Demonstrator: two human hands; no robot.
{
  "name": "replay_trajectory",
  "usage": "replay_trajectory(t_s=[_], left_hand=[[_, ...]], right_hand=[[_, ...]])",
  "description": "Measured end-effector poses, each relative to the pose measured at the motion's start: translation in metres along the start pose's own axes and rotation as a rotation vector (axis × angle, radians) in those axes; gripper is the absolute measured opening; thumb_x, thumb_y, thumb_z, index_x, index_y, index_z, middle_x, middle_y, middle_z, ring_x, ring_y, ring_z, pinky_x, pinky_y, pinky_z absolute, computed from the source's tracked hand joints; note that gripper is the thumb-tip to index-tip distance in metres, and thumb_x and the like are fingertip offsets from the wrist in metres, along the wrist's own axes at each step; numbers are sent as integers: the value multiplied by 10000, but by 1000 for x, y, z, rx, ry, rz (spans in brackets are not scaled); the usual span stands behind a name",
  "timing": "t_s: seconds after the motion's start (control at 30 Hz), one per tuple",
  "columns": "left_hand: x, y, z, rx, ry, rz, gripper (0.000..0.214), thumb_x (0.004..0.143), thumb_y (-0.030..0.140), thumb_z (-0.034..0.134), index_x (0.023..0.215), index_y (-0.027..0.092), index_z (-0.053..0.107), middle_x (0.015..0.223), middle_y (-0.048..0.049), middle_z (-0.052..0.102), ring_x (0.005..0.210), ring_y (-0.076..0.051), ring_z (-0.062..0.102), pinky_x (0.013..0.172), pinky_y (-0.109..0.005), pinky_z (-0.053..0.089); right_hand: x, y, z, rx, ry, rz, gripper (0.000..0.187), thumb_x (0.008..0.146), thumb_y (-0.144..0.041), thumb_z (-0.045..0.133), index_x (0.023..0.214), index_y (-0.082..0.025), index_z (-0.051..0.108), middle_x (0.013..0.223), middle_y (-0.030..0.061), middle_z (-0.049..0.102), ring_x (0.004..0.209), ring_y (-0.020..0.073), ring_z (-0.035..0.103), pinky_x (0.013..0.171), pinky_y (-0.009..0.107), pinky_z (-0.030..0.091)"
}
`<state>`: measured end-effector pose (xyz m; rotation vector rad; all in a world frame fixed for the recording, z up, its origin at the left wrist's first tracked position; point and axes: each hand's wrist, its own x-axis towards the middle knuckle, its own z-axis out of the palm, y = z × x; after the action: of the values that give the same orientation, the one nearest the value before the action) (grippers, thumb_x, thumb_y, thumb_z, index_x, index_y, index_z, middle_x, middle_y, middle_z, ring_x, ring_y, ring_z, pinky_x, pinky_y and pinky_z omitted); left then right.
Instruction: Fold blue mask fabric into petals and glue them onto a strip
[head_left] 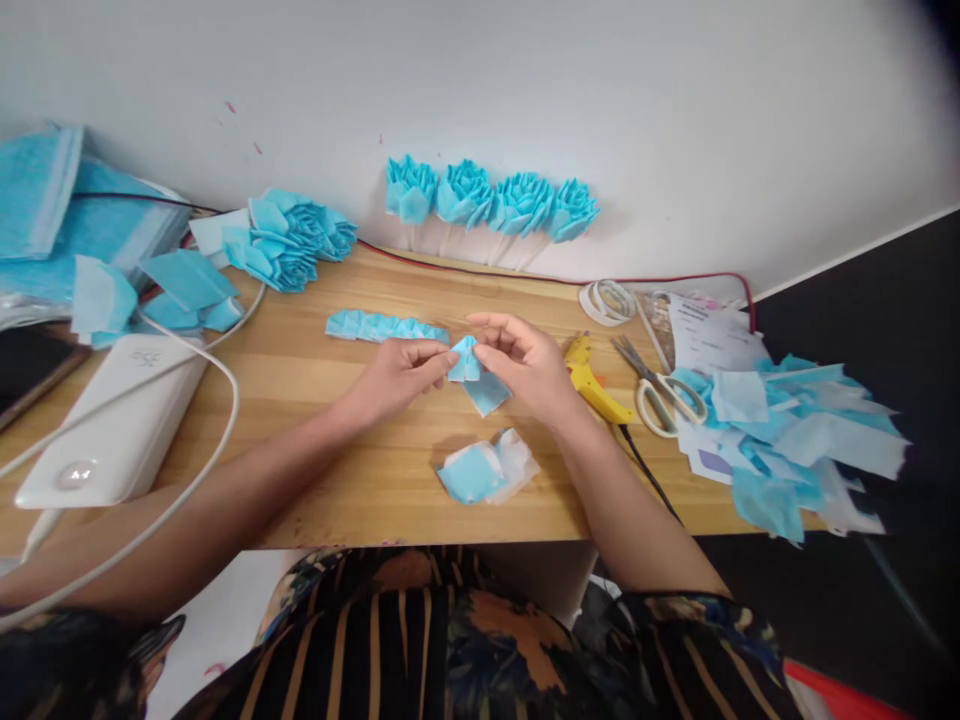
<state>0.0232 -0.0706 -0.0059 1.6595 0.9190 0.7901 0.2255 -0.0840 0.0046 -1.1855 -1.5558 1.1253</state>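
Between my two hands is a small folded piece of blue mask fabric point(465, 360). My left hand point(409, 378) pinches its left side, and my right hand point(521, 360) pinches its right side with thumb and finger. Just below it on the table lies a flat blue square point(489, 394). Nearer the table's front edge sits a small pile of blue and white fabric pieces point(480, 470). A row of folded blue petals point(382, 327) lies behind my left hand. To the right of my right hand is a yellow glue gun point(596, 385).
Several blue fabric flowers on sticks point(465, 195) lean against the wall; more flowers point(292, 240) lie at left. A white power bank point(112, 430) with a cable, blue masks point(90, 220), scissors point(660, 385), a tape roll point(606, 302) and fabric scraps point(810, 430) surround the work area.
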Motion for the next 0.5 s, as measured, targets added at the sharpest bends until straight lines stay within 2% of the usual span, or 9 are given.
replay_trajectory(t_s=[0.1, 0.23, 0.37, 0.5], left_hand=[[0, 0, 1, -54, -46, -66, 417, 872, 538, 566, 710, 164, 654, 649, -16, 616, 604, -127, 544, 570, -250, 425], [0, 1, 3, -50, -83, -101, 359, 822, 502, 624, 724, 158, 663, 634, 2, 588, 578, -110, 495, 539, -236, 370], [0, 0, 5, -37, -60, -89, 309, 799, 446, 619, 682, 161, 641, 581, 25, 520, 555, -101, 447, 531, -236, 323], [0, -1, 5, -40, -32, -97, 304, 801, 431, 603, 657, 165, 618, 581, 21, 528, 549, -101, 449, 526, -237, 325]], right_hand=[[-2, 3, 2, 56, 67, -29, 356, 838, -337, 700, 1170, -213, 673, 855, -8, 697, 720, 112, 628, 674, 263, 534], [-3, 1, 5, 75, 122, -39, 327, 836, -305, 699, 1148, -209, 671, 836, -18, 683, 688, 100, 613, 659, 258, 531], [-4, 2, 8, 68, 126, -31, 314, 840, -310, 696, 1140, -218, 667, 858, -12, 692, 715, 113, 632, 676, 269, 544], [-5, 4, 8, 37, 126, -3, 313, 902, -410, 653, 1164, -238, 670, 850, -6, 686, 730, 132, 642, 684, 286, 557]])
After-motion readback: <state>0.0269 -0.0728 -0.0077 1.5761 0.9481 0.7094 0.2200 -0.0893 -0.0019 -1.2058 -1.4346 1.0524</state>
